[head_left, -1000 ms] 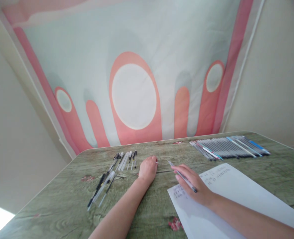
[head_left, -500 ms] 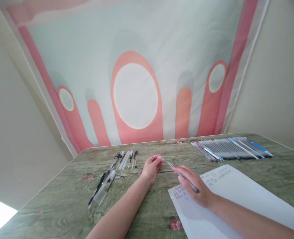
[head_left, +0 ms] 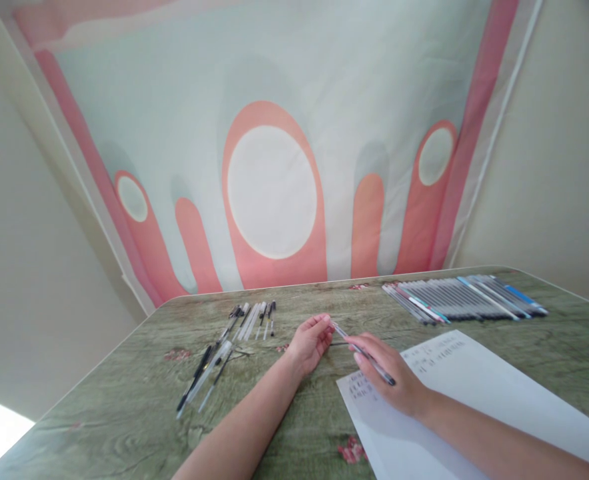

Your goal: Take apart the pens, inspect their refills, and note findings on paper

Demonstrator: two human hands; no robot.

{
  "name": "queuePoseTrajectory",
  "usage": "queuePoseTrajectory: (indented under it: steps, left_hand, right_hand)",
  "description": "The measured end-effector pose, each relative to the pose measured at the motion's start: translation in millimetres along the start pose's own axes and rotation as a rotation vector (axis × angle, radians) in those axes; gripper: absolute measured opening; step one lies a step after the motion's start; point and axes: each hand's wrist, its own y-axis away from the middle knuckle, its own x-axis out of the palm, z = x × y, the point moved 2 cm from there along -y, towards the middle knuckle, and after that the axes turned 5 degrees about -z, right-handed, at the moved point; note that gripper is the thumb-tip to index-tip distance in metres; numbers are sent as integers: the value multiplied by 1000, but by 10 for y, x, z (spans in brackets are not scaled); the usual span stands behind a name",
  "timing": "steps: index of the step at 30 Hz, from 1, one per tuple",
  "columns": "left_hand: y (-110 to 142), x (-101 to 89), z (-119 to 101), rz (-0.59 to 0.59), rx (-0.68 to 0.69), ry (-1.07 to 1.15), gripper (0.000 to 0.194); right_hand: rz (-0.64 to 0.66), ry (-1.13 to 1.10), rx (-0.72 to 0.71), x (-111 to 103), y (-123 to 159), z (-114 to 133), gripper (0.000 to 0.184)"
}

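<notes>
My right hand (head_left: 387, 370) is closed around a pen (head_left: 369, 360) with a clear barrel and a dark end, tilted with its tip pointing up and to the left. That tip meets the fingertips of my left hand (head_left: 312, 343), which are pinched together. Whatever small piece those left fingers hold is too small and covered to name. Beneath my right hand lies a white sheet of paper (head_left: 479, 400) with rows of short dark pen marks near its upper and left edges.
Left of my hands, pen parts (head_left: 207, 377) lie in a loose group, with more clear tubes and refills (head_left: 254, 320) behind. A long row of pens (head_left: 459, 299) lies at the back right. The wood-patterned table (head_left: 124, 387) ends before a pink and grey wall hanging (head_left: 274, 273).
My left hand has shifted slightly right, closing the gap, so its fingertips now meet the pen's tip. My right hand and the pen have moved a little left.
</notes>
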Motion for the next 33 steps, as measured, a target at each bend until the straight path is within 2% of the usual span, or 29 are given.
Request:
queuePoseTrajectory:
  steps: [7, 20, 23, 28, 33]
  left_hand:
    - [58, 67, 25, 56, 31, -70, 24]
    - [307, 327, 46, 248, 189, -283, 53]
    - [340, 366, 62, 294, 219, -293, 55]
    - [395, 420, 69, 303, 269, -319, 56]
    - [448, 453, 41, 377, 305, -340, 52]
  right_hand:
    - [15, 5, 15, 5, 2, -21, 31]
    - [20, 46, -7, -8, -1, 12, 28]
    - [36, 77, -41, -1, 23, 16, 25]
    - [90, 156, -73, -13, 50, 56, 21]
    - [34, 166, -139, 0, 77, 58, 20]
